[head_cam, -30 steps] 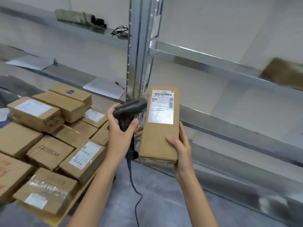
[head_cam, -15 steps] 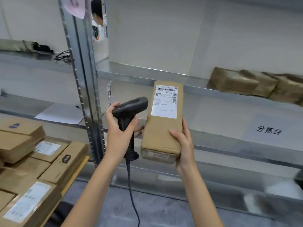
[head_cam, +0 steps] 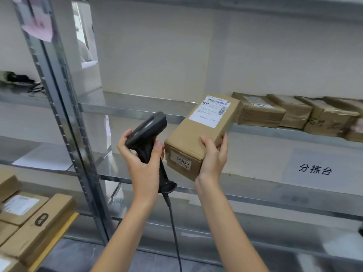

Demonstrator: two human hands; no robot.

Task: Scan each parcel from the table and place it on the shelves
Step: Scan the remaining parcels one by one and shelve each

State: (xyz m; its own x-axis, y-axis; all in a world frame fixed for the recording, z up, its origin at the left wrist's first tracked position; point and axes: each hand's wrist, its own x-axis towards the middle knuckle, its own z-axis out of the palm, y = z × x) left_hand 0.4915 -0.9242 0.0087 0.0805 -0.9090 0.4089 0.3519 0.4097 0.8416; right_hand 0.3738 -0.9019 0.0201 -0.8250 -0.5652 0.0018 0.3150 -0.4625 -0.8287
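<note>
- Since a second ago: tipped from upright to slanted, far end toward the shelf (head_cam: 137, 109).
- Spare boxes (head_cam: 37, 218) low left on the table.
- Left hand (head_cam: 142, 163) wrapped round scanner (head_cam: 149, 130).
- Parcel (head_cam: 200, 138) held aloft in right hand (head_cam: 213, 160), fingers (head_cam: 206, 141) curled over its near end.
- Best slid flat beside the row (head_cam: 294, 114), label up.

Your left hand (head_cam: 141, 162) and right hand (head_cam: 213, 160) are showing bare, with nothing worn on fingers or wrists (no ring, watch or glove is showing on the sides facing the camera). Both of your forearms are running uncovered down to the bottom edge of the view, so no sleeve is appearing anywhere along them.
</note>
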